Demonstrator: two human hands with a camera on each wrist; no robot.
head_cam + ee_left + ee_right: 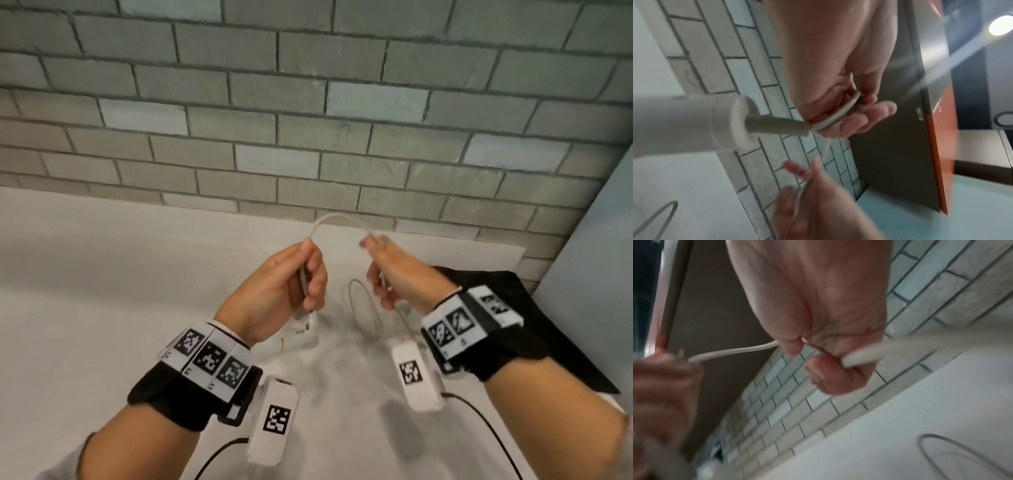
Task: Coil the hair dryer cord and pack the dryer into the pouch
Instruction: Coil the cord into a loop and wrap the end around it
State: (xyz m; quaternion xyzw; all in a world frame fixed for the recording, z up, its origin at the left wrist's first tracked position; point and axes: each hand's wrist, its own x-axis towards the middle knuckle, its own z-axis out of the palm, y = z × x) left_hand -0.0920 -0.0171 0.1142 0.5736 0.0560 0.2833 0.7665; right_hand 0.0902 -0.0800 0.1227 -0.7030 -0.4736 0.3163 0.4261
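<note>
My left hand grips the pale cord just above the white hair dryer, which hangs under it, mostly hidden. In the left wrist view the dryer handle's end and grey strain relief lead into my curled fingers. My right hand holds the same cord a short way along, so it arches between both hands. The right wrist view shows that cord running from my right fist toward the left hand. A slack loop lies on the counter. The black pouch lies flat at the right.
The white counter meets a grey brick wall close behind my hands. A pale upright panel closes off the right side beyond the pouch. Black wristband cables trail toward me.
</note>
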